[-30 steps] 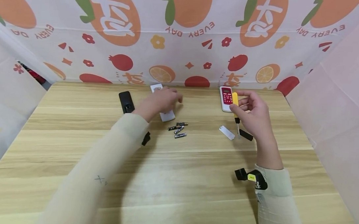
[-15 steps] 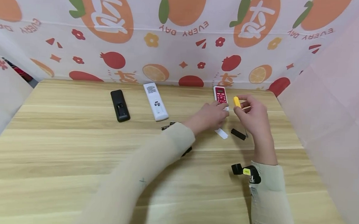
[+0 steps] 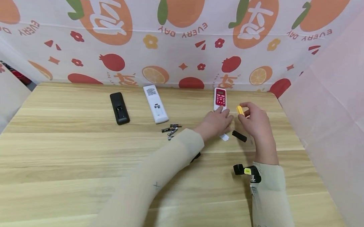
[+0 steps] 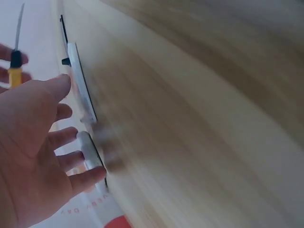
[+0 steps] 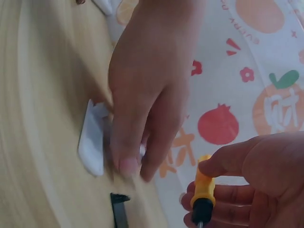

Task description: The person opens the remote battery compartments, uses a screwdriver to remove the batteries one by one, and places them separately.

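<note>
My left hand (image 3: 215,124) reaches across to the right, fingers spread and relaxed, its fingertips at the lower end of a white remote control with a red face (image 3: 220,96). In the left wrist view its fingers overlap that remote's edge. Under its palm side, a white battery cover (image 5: 91,140) lies partly hidden in the head view. My right hand (image 3: 255,121) pinches a screwdriver by its yellow handle (image 5: 204,185) between thumb and fingers, raised over the table. A black battery cover (image 3: 239,136) lies below that hand.
Several loose batteries (image 3: 171,129) lie mid-table, partly behind the left sleeve. Further left are a white remote (image 3: 156,104) and a black remote (image 3: 119,108), face down with their battery compartments uncovered. A fruit-print curtain (image 3: 178,43) stands along the table's back edge.
My left hand has moved right, from over the white remote to the red-faced one, uncovering the white remote. My right hand keeps the screwdriver, its handle now tilted and less visible. The head view shifted slightly.
</note>
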`<state>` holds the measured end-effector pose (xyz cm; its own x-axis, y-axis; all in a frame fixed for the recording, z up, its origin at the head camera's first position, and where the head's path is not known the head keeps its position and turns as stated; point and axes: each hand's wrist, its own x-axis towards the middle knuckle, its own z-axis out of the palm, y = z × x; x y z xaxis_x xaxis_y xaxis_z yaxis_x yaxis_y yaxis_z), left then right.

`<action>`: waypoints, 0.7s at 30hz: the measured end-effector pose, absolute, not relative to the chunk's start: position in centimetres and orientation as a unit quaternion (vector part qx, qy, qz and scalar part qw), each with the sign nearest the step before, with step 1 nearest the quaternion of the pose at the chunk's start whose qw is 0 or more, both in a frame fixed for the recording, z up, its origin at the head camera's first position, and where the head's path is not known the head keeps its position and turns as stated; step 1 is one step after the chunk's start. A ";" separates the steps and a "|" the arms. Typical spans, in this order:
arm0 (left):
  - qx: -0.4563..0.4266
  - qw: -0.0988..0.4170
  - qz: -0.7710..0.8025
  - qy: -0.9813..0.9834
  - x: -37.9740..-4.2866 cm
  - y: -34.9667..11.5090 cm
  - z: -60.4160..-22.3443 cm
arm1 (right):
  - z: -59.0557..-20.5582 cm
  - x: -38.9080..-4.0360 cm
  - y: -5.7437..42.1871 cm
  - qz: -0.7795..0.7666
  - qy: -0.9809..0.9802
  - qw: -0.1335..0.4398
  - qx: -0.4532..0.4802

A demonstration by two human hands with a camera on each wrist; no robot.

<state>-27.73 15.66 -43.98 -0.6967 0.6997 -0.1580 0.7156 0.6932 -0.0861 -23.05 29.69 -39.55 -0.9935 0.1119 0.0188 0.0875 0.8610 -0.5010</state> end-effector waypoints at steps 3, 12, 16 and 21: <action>0.385 0.040 -0.053 0.920 -28.0 14.9 -44.2 | -40.1 -23.4 29.9 0.249 -0.966 -0.015 -0.063; 0.331 0.050 0.001 0.942 -28.7 13.3 -44.0 | -41.2 -23.8 29.3 0.244 -0.965 -0.073 -0.070; 0.300 0.044 -0.008 0.953 -28.8 13.1 -43.6 | -41.5 -23.9 28.8 0.237 -0.967 -0.077 -0.062; 0.267 0.009 -0.044 0.963 -28.7 13.1 -42.9 | -41.7 -23.9 28.1 0.235 -0.967 -0.083 -0.047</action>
<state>-28.72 13.06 -42.93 -0.8567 0.5141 -0.0413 0.5157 0.8531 -0.0795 -23.87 28.10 -41.69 -0.9820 0.0518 -0.1817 0.1295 0.8847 -0.4478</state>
